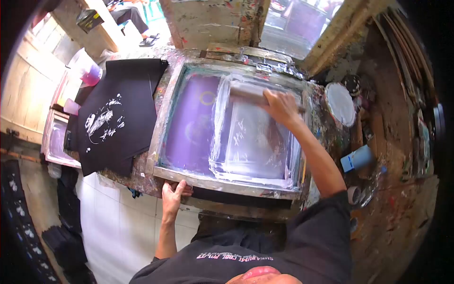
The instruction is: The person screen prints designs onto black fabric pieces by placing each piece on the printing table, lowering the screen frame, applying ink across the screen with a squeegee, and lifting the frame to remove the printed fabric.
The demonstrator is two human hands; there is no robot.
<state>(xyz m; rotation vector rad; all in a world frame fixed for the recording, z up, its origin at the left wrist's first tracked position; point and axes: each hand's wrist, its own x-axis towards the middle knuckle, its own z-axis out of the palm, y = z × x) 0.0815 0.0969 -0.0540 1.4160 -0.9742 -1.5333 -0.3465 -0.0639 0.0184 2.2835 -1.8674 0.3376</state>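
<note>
A wooden-framed printing screen lies on the worktable, its mesh purple on the left and smeared with white ink on the right. My right hand is closed round a wooden squeegee that lies crosswise near the far end of the inked area. White ink runs in a thick line along the left of that area. My left hand is closed at the screen's near left edge, thumb on top; its other fingers are partly hidden. Black fabric shows beneath the near edge.
A black shirt piece with a white print lies to the left. Beyond it stands a plastic cup with purple ink. On the right are a round white-topped tub and a blue box. Another person's leg shows outside.
</note>
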